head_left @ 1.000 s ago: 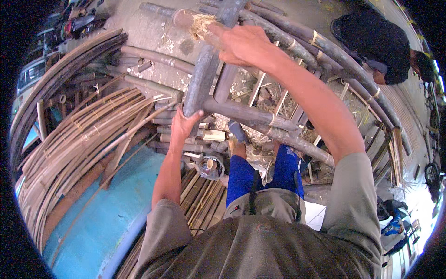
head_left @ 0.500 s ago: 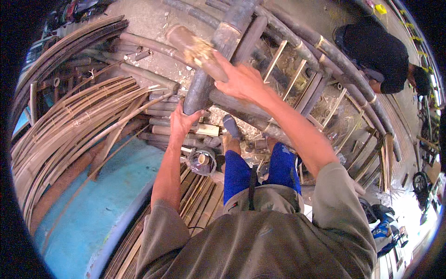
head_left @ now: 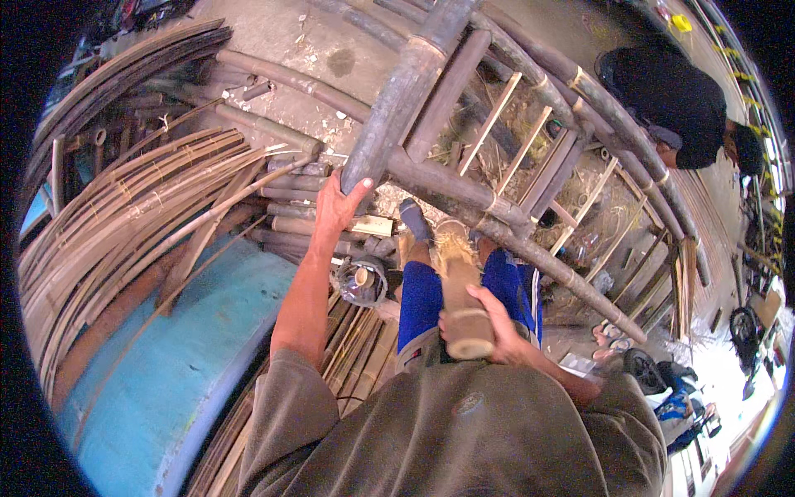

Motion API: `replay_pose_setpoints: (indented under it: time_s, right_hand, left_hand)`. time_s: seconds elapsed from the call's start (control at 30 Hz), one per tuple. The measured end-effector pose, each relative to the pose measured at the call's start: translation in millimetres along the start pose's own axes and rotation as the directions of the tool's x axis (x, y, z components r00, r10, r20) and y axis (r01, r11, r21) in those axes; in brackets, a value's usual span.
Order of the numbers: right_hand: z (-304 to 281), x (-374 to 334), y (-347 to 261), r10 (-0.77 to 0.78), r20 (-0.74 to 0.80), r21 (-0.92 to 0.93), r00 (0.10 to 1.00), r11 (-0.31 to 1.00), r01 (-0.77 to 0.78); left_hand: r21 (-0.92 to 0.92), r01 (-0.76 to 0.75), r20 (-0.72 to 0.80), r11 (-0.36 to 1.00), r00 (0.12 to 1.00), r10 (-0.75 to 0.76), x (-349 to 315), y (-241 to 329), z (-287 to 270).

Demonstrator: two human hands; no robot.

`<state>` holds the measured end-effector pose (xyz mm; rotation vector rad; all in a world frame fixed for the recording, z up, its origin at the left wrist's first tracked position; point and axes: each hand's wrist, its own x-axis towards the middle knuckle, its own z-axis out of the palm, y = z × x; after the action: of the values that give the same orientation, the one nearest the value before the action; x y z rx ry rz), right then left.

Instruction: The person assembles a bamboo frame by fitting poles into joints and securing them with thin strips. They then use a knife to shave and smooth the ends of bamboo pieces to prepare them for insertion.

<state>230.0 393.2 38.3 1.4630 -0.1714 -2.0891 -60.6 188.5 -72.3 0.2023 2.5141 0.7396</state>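
Observation:
My left hand point(head_left: 335, 205) is wrapped round the near end of a thick dark bamboo pole point(head_left: 393, 108), thumb lying over the top. This pole belongs to a frame of joined bamboo, with a crosspiece point(head_left: 455, 186) meeting it near my hand. In my right hand point(head_left: 499, 325) is a short, thick bamboo mallet point(head_left: 466, 302), brown with a pale cut end towards me. Its far part is frayed into straw-coloured fibres. The mallet is over my lap, apart from the frame; my right fingers are partly hidden beneath it.
Split bamboo strips point(head_left: 141, 199) are heaped at left above a blue surface point(head_left: 190, 331). Beside my left forearm stands a small bucket-like container point(head_left: 362, 282). Pale slats point(head_left: 491, 124) cross the frame at right. Farther right, a person in black point(head_left: 662, 99) bends over.
My right hand has brought the mallet back from beside the pole's end to over my lap. The pole's near end and my left hand have shifted slightly right.

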Motion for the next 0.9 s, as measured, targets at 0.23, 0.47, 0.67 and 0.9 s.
replay_pose_setpoints:
  time_s: [0.23,0.47,0.67,0.9]
  right_hand:
    - [81.8,54.1,42.1,0.040,0.357,0.077,0.933,0.994,-0.072]
    - [88.1,67.3,64.7,-0.029,0.321,0.170,0.947,0.985,-0.027]
    - [93.1,70.5,71.7,-0.115,0.344,0.225,0.932,0.974,0.037]
    - [70.7,86.5,79.2,-0.174,0.322,0.199,0.930,0.973,0.113]
  left_hand:
    - [0.046,0.032,0.022,0.998,0.999,-0.033,10.1,0.6,-3.7]
    - [0.073,0.004,0.053,0.997,0.999,-0.008,16.1,-16.1,2.4]
    - [0.130,0.007,0.022,0.992,1.000,-0.010,17.7,-19.5,-2.4]
    - [0.122,0.016,0.014,0.992,1.000,-0.018,22.2,-26.4,-0.1]
